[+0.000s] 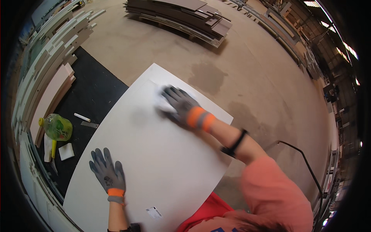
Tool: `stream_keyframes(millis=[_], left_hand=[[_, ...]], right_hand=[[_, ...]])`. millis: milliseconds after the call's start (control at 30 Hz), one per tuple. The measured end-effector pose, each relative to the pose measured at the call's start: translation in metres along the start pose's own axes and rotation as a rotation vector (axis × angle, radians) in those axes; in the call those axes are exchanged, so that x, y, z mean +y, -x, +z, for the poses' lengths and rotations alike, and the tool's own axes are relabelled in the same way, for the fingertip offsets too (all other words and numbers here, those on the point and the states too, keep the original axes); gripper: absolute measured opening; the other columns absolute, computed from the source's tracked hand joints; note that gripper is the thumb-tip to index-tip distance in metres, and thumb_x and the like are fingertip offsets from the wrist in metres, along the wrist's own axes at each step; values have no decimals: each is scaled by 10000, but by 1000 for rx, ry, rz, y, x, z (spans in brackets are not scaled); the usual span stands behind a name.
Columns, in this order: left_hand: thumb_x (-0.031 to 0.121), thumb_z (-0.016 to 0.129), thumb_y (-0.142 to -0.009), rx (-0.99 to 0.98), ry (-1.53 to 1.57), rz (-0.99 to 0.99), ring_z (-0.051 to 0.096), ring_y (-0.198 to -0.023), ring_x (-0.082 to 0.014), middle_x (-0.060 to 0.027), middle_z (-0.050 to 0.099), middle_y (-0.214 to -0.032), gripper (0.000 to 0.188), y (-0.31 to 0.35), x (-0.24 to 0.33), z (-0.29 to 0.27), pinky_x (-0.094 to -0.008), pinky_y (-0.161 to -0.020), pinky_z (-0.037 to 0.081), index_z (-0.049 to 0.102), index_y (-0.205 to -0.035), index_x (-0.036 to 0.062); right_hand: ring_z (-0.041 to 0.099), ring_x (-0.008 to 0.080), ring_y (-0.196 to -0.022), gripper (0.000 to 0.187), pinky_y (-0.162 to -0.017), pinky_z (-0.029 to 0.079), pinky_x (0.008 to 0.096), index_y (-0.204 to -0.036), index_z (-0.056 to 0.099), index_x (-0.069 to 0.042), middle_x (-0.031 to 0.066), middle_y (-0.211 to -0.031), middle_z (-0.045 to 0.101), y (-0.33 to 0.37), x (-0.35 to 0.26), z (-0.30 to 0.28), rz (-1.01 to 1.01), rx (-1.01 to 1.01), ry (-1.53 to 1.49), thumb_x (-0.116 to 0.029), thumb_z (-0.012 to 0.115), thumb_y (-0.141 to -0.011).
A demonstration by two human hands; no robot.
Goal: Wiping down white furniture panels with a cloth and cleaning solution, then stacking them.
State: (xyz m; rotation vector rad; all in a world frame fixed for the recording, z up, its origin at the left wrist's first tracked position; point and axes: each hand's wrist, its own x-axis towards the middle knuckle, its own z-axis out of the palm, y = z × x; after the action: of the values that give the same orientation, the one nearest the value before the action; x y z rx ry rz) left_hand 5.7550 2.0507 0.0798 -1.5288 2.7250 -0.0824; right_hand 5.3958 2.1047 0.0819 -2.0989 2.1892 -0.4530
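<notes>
A large white panel (154,162) lies in front of me, with a small printed label (154,212) near its front edge. My left hand (108,174), in a grey work glove with an orange cuff, rests flat on the panel's left side, fingers spread. Toward the far end, my right hand (179,103) wears a matching glove and presses a white cloth (165,103) against the surface. Motion blurs that hand's edges and the cloth. A faint greyish patch shows on the panel just left of the cloth.
Left of the panel, a black work surface (92,81) carries a green-yellow bottle (58,127), a white marker (82,117), a metal ruler (89,124) and a white square pad (66,151). Stacked boards (54,85) line the far left. Brown panels (181,19) are piled on the floor ahead.
</notes>
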Motion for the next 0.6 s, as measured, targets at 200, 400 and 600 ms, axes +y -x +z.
stream_keyframes(millis=[200, 400, 600], left_hand=[[294, 440, -950, 26, -4, -11, 125, -1458, -333, -182, 223, -1546, 598, 0, 2, 4, -501, -1174, 80, 276, -1491, 100], [269, 455, -949, 90, 20, 23, 141, -1457, -315, -168, 236, -1546, 595, 2, 7, 4, -488, -1174, 83, 277, -1493, 107], [255, 466, -963, 168, 264, 10, 215, -1430, -324, -183, 314, -1506, 538, 6, -15, 15, -471, -1171, 120, 353, -1450, 54]], right_hand=[[418, 357, -1304, 651, -1123, 302, 455, -1326, 463, 5, 234, -1391, 442, 283, -6, -72, 465, -314, 38, -326, 676, -808], [585, 223, -1095, 582, -971, 464, 358, -1340, 476, -29, 114, -1235, 589, 376, -16, -90, 1270, 524, -1524, -453, 537, -947], [544, 226, -1128, 403, -966, 441, 370, -1178, 583, -73, 127, -1217, 559, 231, -48, -91, 689, -31, -895, -375, 587, -910]])
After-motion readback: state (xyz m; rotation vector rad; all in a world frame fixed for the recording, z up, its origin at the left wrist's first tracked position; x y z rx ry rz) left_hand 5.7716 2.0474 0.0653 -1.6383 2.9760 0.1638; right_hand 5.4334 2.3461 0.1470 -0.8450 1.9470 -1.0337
